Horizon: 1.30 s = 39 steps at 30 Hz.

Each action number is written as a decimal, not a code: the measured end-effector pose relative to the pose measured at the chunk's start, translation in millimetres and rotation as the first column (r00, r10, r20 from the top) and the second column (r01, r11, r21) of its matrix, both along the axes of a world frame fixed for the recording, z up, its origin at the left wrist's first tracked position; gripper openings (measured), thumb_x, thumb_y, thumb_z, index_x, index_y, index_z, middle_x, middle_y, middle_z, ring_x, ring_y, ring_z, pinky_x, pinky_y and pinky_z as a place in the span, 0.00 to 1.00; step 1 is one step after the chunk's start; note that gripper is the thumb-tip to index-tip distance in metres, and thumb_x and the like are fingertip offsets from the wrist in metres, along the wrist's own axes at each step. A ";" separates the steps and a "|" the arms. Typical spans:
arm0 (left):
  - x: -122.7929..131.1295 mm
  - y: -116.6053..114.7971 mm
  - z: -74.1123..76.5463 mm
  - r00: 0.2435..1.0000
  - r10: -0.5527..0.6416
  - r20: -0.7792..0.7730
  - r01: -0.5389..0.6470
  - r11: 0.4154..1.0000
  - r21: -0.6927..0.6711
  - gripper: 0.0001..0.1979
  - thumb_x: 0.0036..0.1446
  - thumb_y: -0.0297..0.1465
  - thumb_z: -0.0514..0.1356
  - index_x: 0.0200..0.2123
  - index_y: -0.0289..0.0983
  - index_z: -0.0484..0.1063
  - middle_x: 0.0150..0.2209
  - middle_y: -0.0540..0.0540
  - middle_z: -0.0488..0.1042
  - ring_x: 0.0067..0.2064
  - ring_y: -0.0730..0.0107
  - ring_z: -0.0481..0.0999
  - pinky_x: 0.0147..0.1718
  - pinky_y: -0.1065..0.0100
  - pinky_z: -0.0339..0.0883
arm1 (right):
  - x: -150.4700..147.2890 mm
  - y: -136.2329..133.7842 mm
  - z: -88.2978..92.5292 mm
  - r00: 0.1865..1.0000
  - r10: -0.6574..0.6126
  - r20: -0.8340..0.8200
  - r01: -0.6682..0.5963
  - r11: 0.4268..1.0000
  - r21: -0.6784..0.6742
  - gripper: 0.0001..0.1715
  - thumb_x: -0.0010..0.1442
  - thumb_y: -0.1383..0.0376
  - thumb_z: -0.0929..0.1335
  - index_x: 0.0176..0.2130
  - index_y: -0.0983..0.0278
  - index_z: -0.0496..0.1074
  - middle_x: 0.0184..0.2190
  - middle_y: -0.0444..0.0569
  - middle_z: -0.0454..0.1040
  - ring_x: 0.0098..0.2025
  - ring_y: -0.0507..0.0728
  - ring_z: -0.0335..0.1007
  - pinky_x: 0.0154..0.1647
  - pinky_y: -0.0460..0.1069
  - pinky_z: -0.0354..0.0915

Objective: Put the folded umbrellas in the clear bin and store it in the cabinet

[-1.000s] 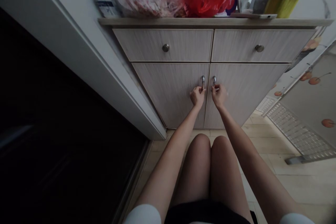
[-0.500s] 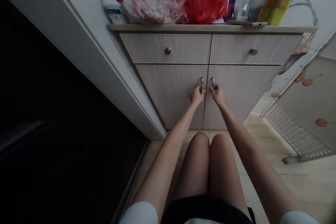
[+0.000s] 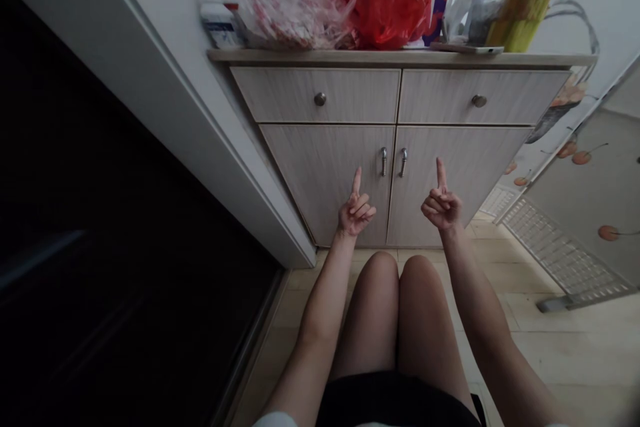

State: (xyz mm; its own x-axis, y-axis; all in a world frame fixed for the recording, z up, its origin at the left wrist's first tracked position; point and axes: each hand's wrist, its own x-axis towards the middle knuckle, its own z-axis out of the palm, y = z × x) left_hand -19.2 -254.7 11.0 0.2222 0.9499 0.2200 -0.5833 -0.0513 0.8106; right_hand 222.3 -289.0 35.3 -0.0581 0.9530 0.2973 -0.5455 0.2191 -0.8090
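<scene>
My left hand (image 3: 357, 208) hovers before the left cabinet door (image 3: 320, 177), palm toward me. Its index finger points up and the other fingers curl in loosely; nothing is in it. In front of the right cabinet door (image 3: 470, 160), my right hand (image 3: 442, 203) has the same pose, index finger raised, also empty. Between the hands, the left door handle (image 3: 383, 161) and the right door handle (image 3: 404, 162) hang side by side near the middle seam. Neither handle is touched, and both doors are closed.
Two closed drawers with round knobs (image 3: 320, 99) sit above the doors. The cabinet top (image 3: 310, 59) bears a red plastic bag (image 3: 377, 3), a pinkish bag (image 3: 295, 10), a white bottle (image 3: 220, 23), a phone (image 3: 467, 49) and a yellow packet (image 3: 520, 17). A dark doorway lies left, a patterned panel (image 3: 585, 193) right.
Both hands have let go of the door handles. They have drawn back and apart, turned palms toward me, with index fingers extended. The doors stayed closed.
</scene>
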 end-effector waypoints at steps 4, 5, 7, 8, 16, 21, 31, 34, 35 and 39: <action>10.1 0.5 -3.5 0.999 0.042 0.020 -0.041 0.999 -0.030 0.25 0.66 0.43 0.53 0.66 0.52 0.62 0.19 0.60 0.37 0.18 0.76 0.34 0.24 0.66 0.46 | -2.3 5.4 -13.7 0.998 -0.055 -0.014 0.055 0.998 -0.015 0.49 0.47 0.51 0.70 0.67 0.45 0.58 0.11 0.25 0.38 0.16 0.46 0.20 0.19 0.45 0.32; 12.3 1.4 -4.8 0.999 0.038 0.024 -0.037 0.999 -0.027 0.25 0.66 0.42 0.53 0.65 0.52 0.63 0.19 0.60 0.37 0.18 0.77 0.35 0.24 0.67 0.47 | -3.2 7.3 -17.6 0.998 -0.053 -0.024 0.053 0.999 -0.012 0.49 0.47 0.51 0.70 0.66 0.45 0.59 0.11 0.25 0.37 0.16 0.46 0.20 0.19 0.45 0.32; 15.8 2.6 -7.5 1.000 0.022 0.015 -0.021 0.999 -0.026 0.24 0.66 0.42 0.54 0.64 0.51 0.64 0.19 0.61 0.37 0.18 0.77 0.35 0.24 0.67 0.48 | -4.8 10.5 -24.6 0.998 -0.027 -0.048 0.027 1.000 0.000 0.47 0.46 0.51 0.71 0.64 0.43 0.61 0.11 0.24 0.36 0.15 0.45 0.20 0.19 0.45 0.33; 17.0 2.9 -8.8 1.000 0.016 0.005 -0.016 0.999 -0.028 0.23 0.66 0.41 0.54 0.64 0.51 0.64 0.19 0.61 0.37 0.18 0.77 0.35 0.23 0.68 0.48 | -5.5 11.6 -27.5 0.998 -0.009 -0.063 0.010 1.000 0.008 0.46 0.45 0.52 0.71 0.64 0.43 0.62 0.11 0.24 0.36 0.15 0.45 0.21 0.19 0.45 0.33; 17.3 5.2 -13.8 1.000 0.009 -0.021 -0.009 1.000 -0.010 0.25 0.66 0.39 0.55 0.66 0.53 0.62 0.18 0.61 0.40 0.17 0.77 0.39 0.24 0.69 0.51 | -4.9 17.6 -31.4 0.992 0.075 -0.102 -0.070 0.996 0.047 0.44 0.48 0.56 0.71 0.64 0.47 0.62 0.12 0.25 0.38 0.15 0.45 0.23 0.19 0.44 0.33; 28.3 40.2 -3.3 0.971 0.026 -0.238 -0.020 0.999 0.028 0.23 0.61 0.34 0.61 0.60 0.45 0.70 0.20 0.58 0.56 0.20 0.77 0.56 0.28 0.70 0.59 | -8.3 56.3 -27.1 0.961 -0.224 0.160 0.238 0.968 -0.080 0.31 0.58 0.50 0.65 0.59 0.53 0.68 0.25 0.38 0.68 0.20 0.49 0.55 0.23 0.45 0.53; 78.2 126.2 1.9 0.592 0.509 -0.625 -0.340 0.861 0.378 0.07 0.60 0.26 0.63 0.42 0.36 0.71 0.42 0.38 0.77 0.49 0.58 0.77 0.54 0.55 0.66 | -44.0 149.9 -38.7 0.590 -0.576 0.566 0.562 0.796 0.224 0.29 0.57 0.41 0.65 0.39 0.63 0.71 0.39 0.56 0.76 0.40 0.59 0.72 0.49 0.57 0.68; 75.9 119.4 -9.5 0.632 0.540 -0.556 -0.344 0.838 0.424 0.07 0.62 0.30 0.62 0.43 0.37 0.69 0.42 0.38 0.77 0.47 0.58 0.77 0.53 0.53 0.68 | -41.9 146.8 -46.2 0.610 -0.589 0.531 0.544 0.798 0.259 0.29 0.57 0.40 0.65 0.37 0.63 0.71 0.38 0.57 0.76 0.40 0.60 0.72 0.49 0.58 0.68; 74.6 113.9 -13.3 0.634 0.565 -0.527 -0.372 0.821 0.433 0.08 0.62 0.31 0.62 0.43 0.38 0.68 0.43 0.38 0.77 0.47 0.59 0.77 0.53 0.54 0.68 | -40.6 142.5 -49.0 0.619 -0.593 0.515 0.540 0.797 0.270 0.29 0.57 0.40 0.64 0.37 0.63 0.71 0.38 0.57 0.76 0.40 0.60 0.72 0.49 0.57 0.67; 68.6 80.3 -26.5 0.588 0.665 -0.460 -0.502 0.746 0.437 0.10 0.62 0.32 0.62 0.44 0.38 0.65 0.40 0.40 0.77 0.43 0.61 0.79 0.48 0.59 0.70 | -34.7 111.4 -58.3 0.656 -0.591 0.470 0.520 0.805 0.286 0.31 0.56 0.38 0.63 0.36 0.61 0.70 0.34 0.54 0.74 0.39 0.60 0.71 0.47 0.57 0.67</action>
